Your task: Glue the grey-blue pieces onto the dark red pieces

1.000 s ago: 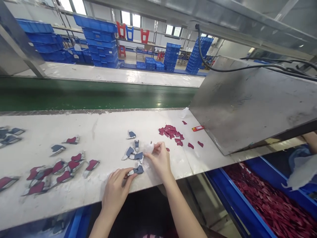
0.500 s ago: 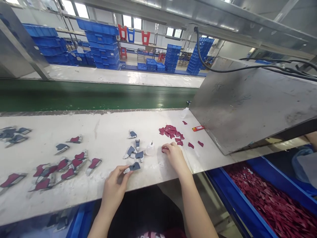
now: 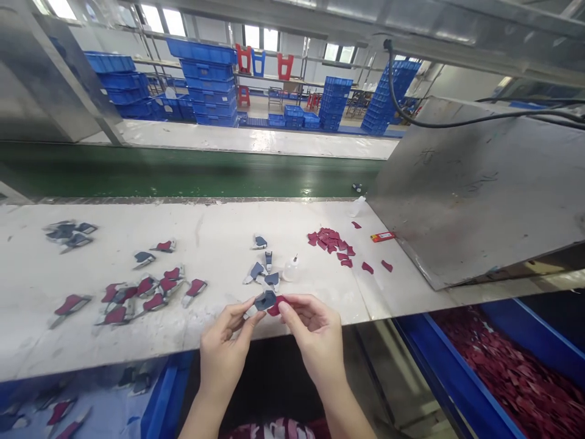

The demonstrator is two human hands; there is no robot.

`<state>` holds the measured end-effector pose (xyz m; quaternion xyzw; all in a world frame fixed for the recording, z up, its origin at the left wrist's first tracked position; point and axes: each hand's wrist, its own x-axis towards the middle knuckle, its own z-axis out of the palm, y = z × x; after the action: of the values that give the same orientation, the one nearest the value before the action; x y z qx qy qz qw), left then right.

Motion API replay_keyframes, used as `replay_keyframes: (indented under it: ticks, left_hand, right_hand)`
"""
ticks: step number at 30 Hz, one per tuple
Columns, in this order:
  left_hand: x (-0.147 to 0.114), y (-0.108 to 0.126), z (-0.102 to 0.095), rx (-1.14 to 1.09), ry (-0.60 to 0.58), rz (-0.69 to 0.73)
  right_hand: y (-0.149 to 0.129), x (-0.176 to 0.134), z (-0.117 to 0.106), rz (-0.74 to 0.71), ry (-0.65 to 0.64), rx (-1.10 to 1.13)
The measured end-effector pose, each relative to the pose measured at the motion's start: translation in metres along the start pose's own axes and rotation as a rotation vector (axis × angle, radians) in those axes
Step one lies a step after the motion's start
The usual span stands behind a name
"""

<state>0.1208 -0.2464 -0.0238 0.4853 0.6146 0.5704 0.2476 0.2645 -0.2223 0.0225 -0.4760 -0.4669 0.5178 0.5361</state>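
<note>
Between thumb and fingers, my left hand [image 3: 228, 335] grips a dark grey-and-white moulded part [image 3: 265, 300] above the table's front edge. My right hand [image 3: 315, 329] pinches a small dark red piece [image 3: 276, 306] right beside that part; whether the two touch, I cannot tell. Just behind them lie several more grey-and-white parts [image 3: 256, 270]. A small clear bottle with a thin needle tip [image 3: 291, 268] stands upright by these. Farther back on the right is a heap of loose red pieces [image 3: 329, 239].
Left on the white table [image 3: 219, 244] lie several parts with red faces [image 3: 146, 285] and a grey cluster [image 3: 68, 233]. A metal panel [image 3: 479, 183] slants up at right, near a red-yellow packet [image 3: 382, 236]. Behind runs a green conveyor belt [image 3: 205, 174]. Below right, a blue bin [image 3: 457, 366] holds red pieces.
My right hand has come left from near the red heap, bringing a red piece to the grey-and-white part. My left hand has raised that part off the table and moved it slightly right.
</note>
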Motion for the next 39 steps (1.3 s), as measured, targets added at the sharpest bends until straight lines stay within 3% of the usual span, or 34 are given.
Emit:
replay_keyframes:
  ticks: [6, 16, 20, 25, 30, 33, 35, 39]
  left_hand:
    - [-0.005, 0.007, 0.0, 0.017, -0.013, 0.111]
    - [-0.013, 0.002, 0.002, -0.051, -0.032, 0.074]
    - [-0.015, 0.008, 0.005, -0.174, -0.024, -0.049]
    - [-0.014, 0.022, 0.007, -0.36, -0.038, -0.245]
    - [-0.01, 0.03, 0.006, -0.469, -0.026, -0.358]
    - [-0.009, 0.034, 0.005, -0.47, -0.022, -0.379]
    - [-0.008, 0.037, 0.006, -0.458, -0.012, -0.368]
    - [-0.007, 0.043, 0.005, -0.438, -0.016, -0.333]
  right_hand:
    - [-0.001, -0.001, 0.009, 0.035, 0.075, 0.03]
    - [0.009, -0.005, 0.009, 0.026, 0.095, -0.009]
    - [0.013, -0.009, 0.01, -0.122, 0.115, -0.139]
    - [0.011, -0.014, 0.011, -0.464, 0.142, -0.3]
    - [0.01, -0.017, 0.012, -0.544, 0.166, -0.368]
    - [0.011, -0.015, 0.009, -0.52, 0.165, -0.368]
    - [0.011, -0.012, 0.004, -0.423, 0.128, -0.316]
    - [0.009, 0.002, -0.011, -0.123, -0.116, -0.125]
